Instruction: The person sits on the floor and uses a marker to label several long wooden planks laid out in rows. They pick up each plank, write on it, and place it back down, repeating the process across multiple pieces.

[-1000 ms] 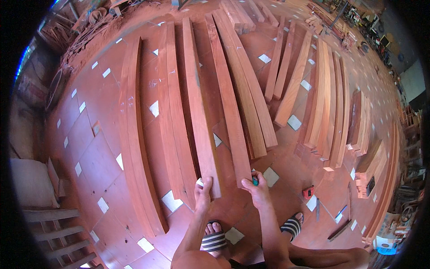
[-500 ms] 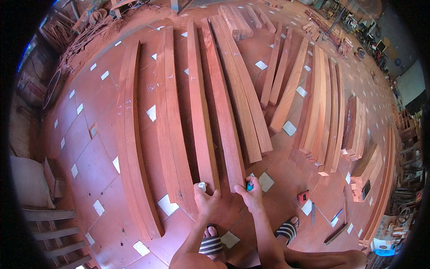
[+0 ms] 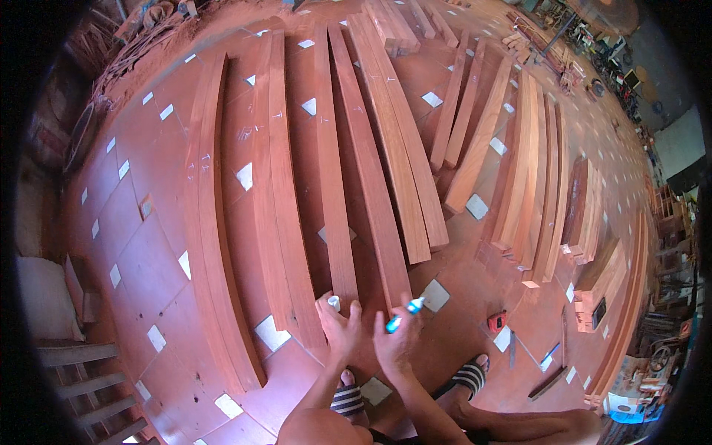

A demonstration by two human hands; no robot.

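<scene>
In my left hand (image 3: 340,331) is a small white cap-like piece (image 3: 334,302), held by curled fingers at the near end of a reddish wooden beam (image 3: 337,222). My right hand (image 3: 397,341) is closed around a teal-and-white marker-like tube (image 3: 404,315), its white end pointing up and right. This hand is at the near end of a second beam (image 3: 374,200), and its fingers hide that end. Both beams lie lengthwise on the floor, their far ends close together. Short pale marks show on their upper faces. Whether the fingers touch the wood I cannot tell.
Paired beams lie to the left (image 3: 211,222) and right (image 3: 397,148), with several lighter timbers (image 3: 519,170) farther right. A red tape measure (image 3: 497,321) and a blue pen (image 3: 550,351) rest on the tiled floor (image 3: 159,259). A slatted wooden piece (image 3: 85,382) stands at lower left.
The two beams at my hands have turned, and a pale mark now shows on the right one. Their far ends sit closer together. My right hand has shifted left and down with the tube.
</scene>
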